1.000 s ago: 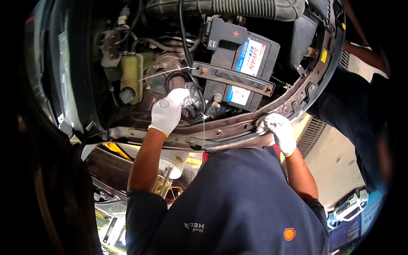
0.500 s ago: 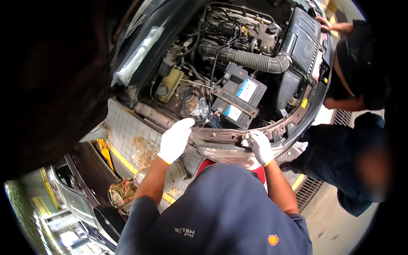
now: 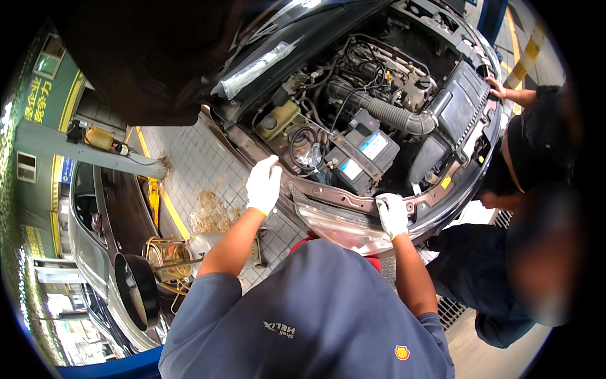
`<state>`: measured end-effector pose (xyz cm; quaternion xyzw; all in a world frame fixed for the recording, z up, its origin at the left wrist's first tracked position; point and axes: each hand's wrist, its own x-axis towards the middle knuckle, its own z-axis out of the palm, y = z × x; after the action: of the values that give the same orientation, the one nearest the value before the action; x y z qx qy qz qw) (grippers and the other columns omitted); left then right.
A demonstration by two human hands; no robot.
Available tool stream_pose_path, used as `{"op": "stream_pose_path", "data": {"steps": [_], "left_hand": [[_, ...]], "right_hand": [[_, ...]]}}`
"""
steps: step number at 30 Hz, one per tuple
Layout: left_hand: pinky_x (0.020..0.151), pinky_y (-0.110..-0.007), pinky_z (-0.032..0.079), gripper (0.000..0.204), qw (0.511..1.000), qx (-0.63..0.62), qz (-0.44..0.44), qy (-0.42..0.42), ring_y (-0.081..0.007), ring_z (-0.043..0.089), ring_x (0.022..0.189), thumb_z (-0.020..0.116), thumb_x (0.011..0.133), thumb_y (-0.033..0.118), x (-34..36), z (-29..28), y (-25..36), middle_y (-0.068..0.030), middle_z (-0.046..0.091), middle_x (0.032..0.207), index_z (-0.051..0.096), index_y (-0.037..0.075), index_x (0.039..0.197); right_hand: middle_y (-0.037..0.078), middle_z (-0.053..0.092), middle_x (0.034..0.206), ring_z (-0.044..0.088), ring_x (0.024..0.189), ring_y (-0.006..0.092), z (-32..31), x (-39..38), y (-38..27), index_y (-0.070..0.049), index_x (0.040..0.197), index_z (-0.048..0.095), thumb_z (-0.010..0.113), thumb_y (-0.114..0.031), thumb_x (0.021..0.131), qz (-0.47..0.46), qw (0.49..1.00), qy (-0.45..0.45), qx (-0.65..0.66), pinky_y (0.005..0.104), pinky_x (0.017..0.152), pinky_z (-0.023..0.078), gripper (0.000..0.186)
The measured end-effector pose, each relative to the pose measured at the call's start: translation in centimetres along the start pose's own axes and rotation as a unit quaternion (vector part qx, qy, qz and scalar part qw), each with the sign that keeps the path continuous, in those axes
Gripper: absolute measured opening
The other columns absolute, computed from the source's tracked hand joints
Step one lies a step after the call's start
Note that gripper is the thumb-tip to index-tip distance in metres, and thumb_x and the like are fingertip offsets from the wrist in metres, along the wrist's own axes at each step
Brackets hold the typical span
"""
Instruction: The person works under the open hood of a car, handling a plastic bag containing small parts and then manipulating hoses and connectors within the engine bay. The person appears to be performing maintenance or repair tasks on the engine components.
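My left hand (image 3: 264,183), in a white glove, rests at the car's fender edge (image 3: 237,142) with fingers extended. My gloved right hand (image 3: 392,215) curls its fingers over the metal front rail (image 3: 353,201), above the clear headlamp (image 3: 334,227). In the engine bay, a battery (image 3: 361,158) with a metal bracket sits beside a coiled black cable and crumpled clear plastic (image 3: 309,153). A translucent fluid reservoir (image 3: 278,123) is left of them. A ribbed hose (image 3: 379,107) runs to the black air box (image 3: 461,95).
Two people (image 3: 536,145) (image 3: 467,265) stand at the right, one with a hand on the car's edge. At left are a dark parked car (image 3: 120,196), equipment with a black funnel (image 3: 132,290), a grey post (image 3: 101,148) and tiled floor (image 3: 189,158).
The view has swung back, showing more of the car and floor. My left hand has left the plastic among the engine parts for the fender edge. My right hand stays on the front rail.
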<state>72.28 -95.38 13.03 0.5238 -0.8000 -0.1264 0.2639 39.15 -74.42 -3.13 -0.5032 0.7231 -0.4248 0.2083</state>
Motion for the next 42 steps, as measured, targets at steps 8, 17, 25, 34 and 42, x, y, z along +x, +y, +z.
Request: {"op": "stream_pose_path", "data": {"steps": [8,17,25,34,42], "left_hand": [[0.111,-0.039,0.050,0.044,0.981,-0.152,-0.103,0.067,-0.0286,0.068,0.126,0.063,0.106,0.022,5.3,1.1,-2.3,-0.0177,0.070,0.138,0.060,0.002,0.145],[0.110,-0.046,0.049,0.039,0.998,-0.026,0.024,0.058,-0.0376,0.066,0.124,0.060,0.105,0.035,21.4,-1.3,4.3,-0.0161,0.073,0.132,0.071,0.012,0.134],[0.110,-0.050,0.046,0.042,0.986,0.121,0.099,0.055,-0.0361,0.061,0.128,0.057,0.104,0.044,33.6,1.5,4.7,-0.0101,0.071,0.135,0.070,0.016,0.133],[0.106,-0.047,0.047,0.044,0.921,0.354,0.130,-0.102,-0.0320,0.063,0.127,0.058,0.099,0.045,43.1,6.6,10.7,-0.0128,0.074,0.131,0.079,0.012,0.119],[0.094,-0.048,0.056,0.036,0.968,0.125,0.193,0.102,-0.0342,0.072,0.110,0.053,0.100,0.040,45.9,5.4,13.2,-0.0084,0.076,0.120,0.080,0.017,0.110]], "right_hand": [[0.016,0.076,0.106,0.068,0.105,0.0360,0.6,0.8,0.5,-0.006,0.104,0.077,0.067,-0.024,0.098,0.075,0.997,0.032,-0.008,0.0450,0.098,0.052,0.021],[0.014,0.078,0.099,0.071,0.098,0.0355,2.1,2.0,-2.0,-0.009,0.096,0.080,0.072,-0.022,0.090,0.109,0.982,0.104,-0.119,0.0466,0.093,0.055,0.016],[0.013,0.078,0.094,0.072,0.093,0.0346,2.6,2.1,-3.0,-0.008,0.091,0.080,0.076,-0.018,0.086,0.089,0.975,0.178,-0.102,0.0459,0.090,0.055,0.012],[0.011,0.075,0.089,0.071,0.089,0.0349,2.9,2.3,-2.6,-0.011,0.087,0.078,0.077,-0.018,0.083,0.104,0.969,0.200,-0.104,0.0478,0.086,0.054,0.009],[0.010,0.075,0.089,0.070,0.090,0.0341,2.2,2.7,-2.9,-0.012,0.087,0.078,0.076,-0.017,0.083,0.103,0.969,0.196,-0.111,0.0472,0.084,0.054,0.007]]}}
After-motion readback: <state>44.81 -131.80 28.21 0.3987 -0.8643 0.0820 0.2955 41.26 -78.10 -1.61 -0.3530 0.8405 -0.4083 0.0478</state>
